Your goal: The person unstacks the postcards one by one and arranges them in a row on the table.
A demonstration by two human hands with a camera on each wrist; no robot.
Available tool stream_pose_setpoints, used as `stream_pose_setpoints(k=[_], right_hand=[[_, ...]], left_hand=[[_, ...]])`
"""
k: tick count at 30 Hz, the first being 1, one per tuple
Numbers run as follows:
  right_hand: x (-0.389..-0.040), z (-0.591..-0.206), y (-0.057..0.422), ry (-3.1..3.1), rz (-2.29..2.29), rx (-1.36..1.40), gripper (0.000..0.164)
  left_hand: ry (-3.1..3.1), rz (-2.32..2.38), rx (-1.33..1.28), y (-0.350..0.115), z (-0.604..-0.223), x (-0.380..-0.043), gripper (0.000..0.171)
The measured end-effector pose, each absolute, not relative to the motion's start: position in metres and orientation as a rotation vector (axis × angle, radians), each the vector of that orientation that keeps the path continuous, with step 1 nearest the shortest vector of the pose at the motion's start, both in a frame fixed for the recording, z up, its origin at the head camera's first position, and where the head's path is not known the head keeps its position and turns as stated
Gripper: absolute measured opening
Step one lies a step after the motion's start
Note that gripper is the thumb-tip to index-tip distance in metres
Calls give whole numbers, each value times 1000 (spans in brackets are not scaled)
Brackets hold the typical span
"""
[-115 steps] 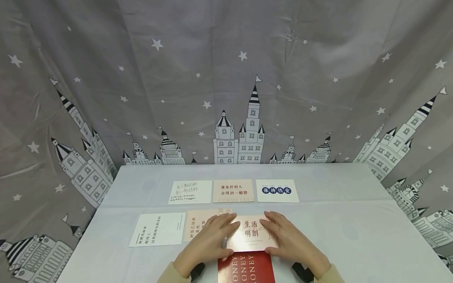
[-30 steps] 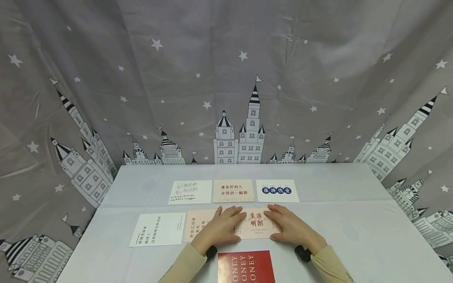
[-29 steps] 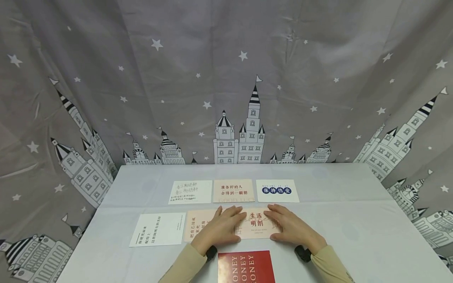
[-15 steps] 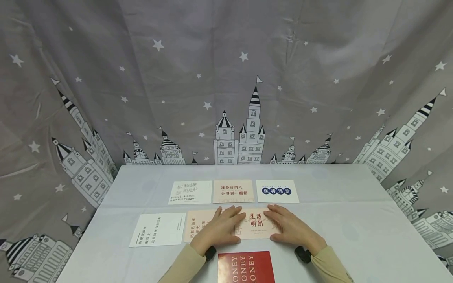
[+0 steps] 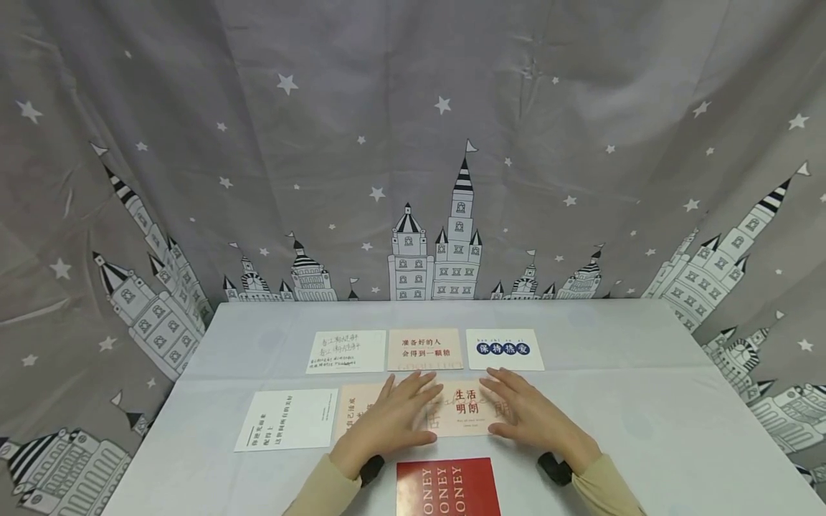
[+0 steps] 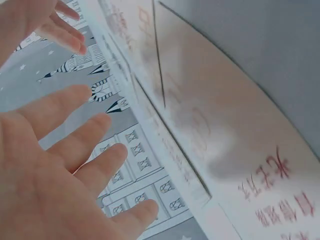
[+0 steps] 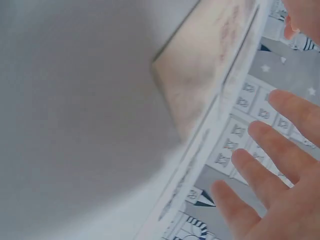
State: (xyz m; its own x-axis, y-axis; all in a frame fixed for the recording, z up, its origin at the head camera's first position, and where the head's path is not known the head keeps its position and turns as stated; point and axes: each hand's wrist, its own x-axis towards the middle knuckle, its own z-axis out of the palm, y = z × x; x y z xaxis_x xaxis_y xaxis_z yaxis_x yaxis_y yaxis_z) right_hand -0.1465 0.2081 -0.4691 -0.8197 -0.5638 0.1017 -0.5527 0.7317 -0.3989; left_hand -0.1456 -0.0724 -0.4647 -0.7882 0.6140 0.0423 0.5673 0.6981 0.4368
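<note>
My left hand (image 5: pixel 389 417) hovers over the right part of a pale pink card (image 5: pixel 351 403) and hides much of it; in the left wrist view its fingers are spread and hold nothing. A second pink card (image 5: pixel 470 423) with red characters lies flat between my two hands, its left edge against the first. Over its right end is my right hand (image 5: pixel 538 421), fingers spread and off the card in the right wrist view. A red card (image 5: pixel 445 491) with pale "ONEY" lettering lies nearest me, cut off by the frame's bottom.
A back row holds a white card with handwriting (image 5: pixel 346 351), a pink card (image 5: pixel 424 349) and a white card with blue circles (image 5: pixel 505 350). Another white card (image 5: pixel 287 419) lies at the front row's left. A grey curtain (image 5: pixel 548 143) hangs behind the table (image 5: pixel 677 430).
The pink card between my hands has moved away from me, off the red card and into the front row. Since half a second ago, both hands have loosened and lifted slightly from it.
</note>
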Motion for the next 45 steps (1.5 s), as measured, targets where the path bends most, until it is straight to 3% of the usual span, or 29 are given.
stream_pose_setpoints(k=[19,34,39,45], right_hand=[[-121,-450,196,2941,-706,-986,72],[-96,-449,195,2925,-721,-1002,74],[-84,-452,194,2836,-698,-896,80],[-73,-462,194,2768,-695,-869,80]], left_hand=[[2845,790,1037,-99,-449,-114,75],[2837,869,1009,-112,-459,-85,79],[2763,854,977,-118,-465,-75,84],[2761,812,1065,-124,-478,-65,86]])
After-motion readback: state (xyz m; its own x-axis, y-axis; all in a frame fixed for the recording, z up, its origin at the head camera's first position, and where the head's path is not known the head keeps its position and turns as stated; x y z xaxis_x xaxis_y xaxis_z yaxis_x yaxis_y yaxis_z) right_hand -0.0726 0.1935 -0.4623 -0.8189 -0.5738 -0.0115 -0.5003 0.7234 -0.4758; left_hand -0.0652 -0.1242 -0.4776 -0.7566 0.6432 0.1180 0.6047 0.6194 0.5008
